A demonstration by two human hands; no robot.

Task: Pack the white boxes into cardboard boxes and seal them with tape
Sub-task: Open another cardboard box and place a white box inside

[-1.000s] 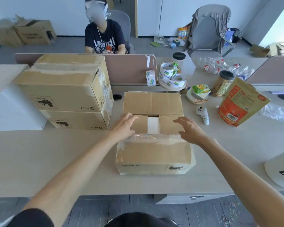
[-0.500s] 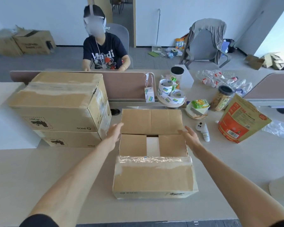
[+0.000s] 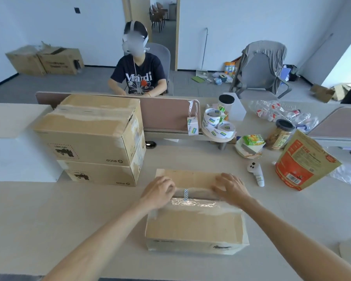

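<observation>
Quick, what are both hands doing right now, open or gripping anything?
Left hand: open, pressing on the cardboard box top flap.
Right hand: open, pressing the same flap.

Single view: head-worn wide-angle camera, above near edge of desk [image 3: 49, 220], facing forward and down. Left hand [image 3: 158, 192] and right hand [image 3: 230, 188] reach in from bottom corners to frame centre, on cardboard box [image 3: 193, 226] close below lens. Upper half looks across partition [image 3: 166, 114] to far wall [image 3: 251, 27]. Straight lines bow near edges.
</observation>
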